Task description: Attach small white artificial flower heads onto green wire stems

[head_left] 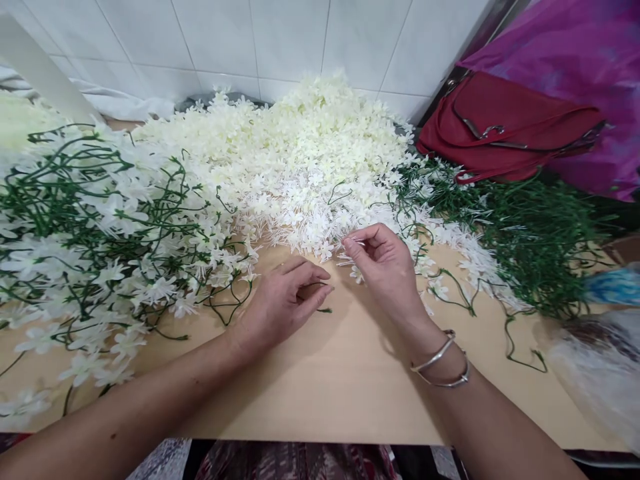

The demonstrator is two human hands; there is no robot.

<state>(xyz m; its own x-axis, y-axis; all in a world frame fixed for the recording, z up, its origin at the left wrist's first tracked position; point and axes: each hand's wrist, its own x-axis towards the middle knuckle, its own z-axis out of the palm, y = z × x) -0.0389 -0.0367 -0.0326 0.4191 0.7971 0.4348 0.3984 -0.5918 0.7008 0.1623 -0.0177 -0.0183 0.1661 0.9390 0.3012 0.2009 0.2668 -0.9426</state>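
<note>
My left hand (287,299) rests on the light wooden board (350,393), fingers pinched round a thin green plastic stem (320,298) whose tip pokes out to the right. My right hand (383,263) hovers just right of it, thumb and fingers pinched on a small white artificial flower (350,238) at the near edge of a big heap of loose white blossoms (310,160). Two silver bangles (443,363) sit on my right wrist.
Assembled green stems with white flowers (100,227) fill the left side. Bare green stems (535,233) lie at the right, beside a red handbag (505,130) and purple cloth (575,60). Clear plastic bags (600,373) sit at the right edge. A white tiled wall (250,40) stands behind.
</note>
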